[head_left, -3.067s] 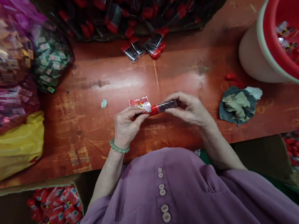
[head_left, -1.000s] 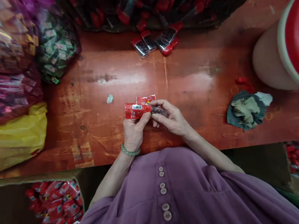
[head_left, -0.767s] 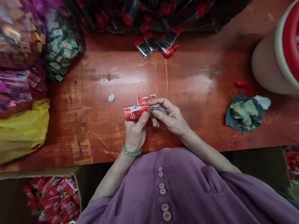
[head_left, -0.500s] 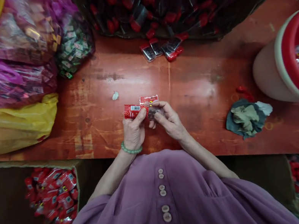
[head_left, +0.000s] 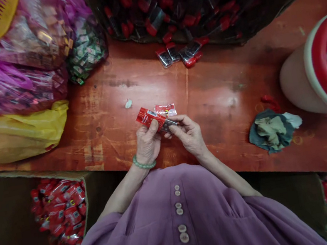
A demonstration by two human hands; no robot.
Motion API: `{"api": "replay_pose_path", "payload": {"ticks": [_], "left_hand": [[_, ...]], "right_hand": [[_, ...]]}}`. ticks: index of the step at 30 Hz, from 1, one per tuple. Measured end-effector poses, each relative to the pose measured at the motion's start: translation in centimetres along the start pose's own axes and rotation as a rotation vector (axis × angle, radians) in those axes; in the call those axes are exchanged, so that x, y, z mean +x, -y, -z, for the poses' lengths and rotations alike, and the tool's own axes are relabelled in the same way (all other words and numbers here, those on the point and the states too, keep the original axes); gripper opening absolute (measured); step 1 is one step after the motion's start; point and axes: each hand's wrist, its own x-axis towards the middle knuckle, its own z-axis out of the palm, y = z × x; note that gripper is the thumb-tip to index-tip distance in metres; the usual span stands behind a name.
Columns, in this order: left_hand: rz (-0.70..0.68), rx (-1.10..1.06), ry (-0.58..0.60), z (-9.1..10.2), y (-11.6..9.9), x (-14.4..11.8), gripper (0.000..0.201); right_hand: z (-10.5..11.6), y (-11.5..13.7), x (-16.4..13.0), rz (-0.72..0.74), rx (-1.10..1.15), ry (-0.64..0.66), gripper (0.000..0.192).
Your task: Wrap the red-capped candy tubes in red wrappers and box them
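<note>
Two hands at bench (head_left: 229,98) centre: left hand (head_left: 147,144) pinching red wrapper (head_left: 147,117), right hand (head_left: 189,135) feeding dark tube (head_left: 168,125) in. Partly sleeved; finished packs boxed at eight o'clock.

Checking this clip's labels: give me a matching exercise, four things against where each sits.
Things:
1. red packet
2. rag
3. bucket
4. cardboard box

Places:
A. below the table edge, left of the person
B. held in the left hand, with the right hand on it too
C. far right of the table
D. on the table, right of the hands

Pairs: 1-B, 2-D, 3-C, 4-A
</note>
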Motion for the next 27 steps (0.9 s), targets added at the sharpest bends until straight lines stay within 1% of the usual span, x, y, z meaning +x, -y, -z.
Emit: {"api": "replay_pose_path", "payload": {"ticks": [3, 7, 10, 12, 15, 18, 21, 27], "left_hand": [[-0.007, 0.001, -0.007, 0.0, 0.3, -0.1, 0.039], [0.023, -0.010, 0.070, -0.2, 0.2, -0.2, 0.035], [0.047, -0.010, 0.096, -0.1, -0.3, -0.1, 0.034], [0.042, -0.010, 0.084, 0.0, -0.7, -0.1, 0.037], [0.004, -0.043, 0.019, 0.0, -0.9, -0.1, 0.042], [0.002, -0.055, -0.030, -0.2, -0.9, -0.1, 0.042], [0.018, -0.028, -0.029, -0.5, -0.8, -0.2, 0.044], [-0.021, 0.020, -0.022, -0.7, -0.5, -0.4, 0.043]], "right_hand": [[0.1, -0.2, 0.3, -0.016, 0.034, -0.008, 0.031], [0.0, -0.5, 1.0, -0.065, 0.095, 0.020, 0.036], [-0.3, -0.7, 1.4, -0.080, 0.135, 0.034, 0.036], [-0.5, -0.9, 1.5, -0.074, 0.154, 0.039, 0.034], [-0.9, -1.4, 1.4, -0.071, 0.145, 0.028, 0.031], [-1.2, -1.8, 1.4, -0.075, 0.140, 0.008, 0.035], [-1.3, -1.9, 1.6, -0.077, 0.168, -0.006, 0.042], [-1.1, -2.2, 1.9, -0.103, 0.135, -0.016, 0.046]]}}
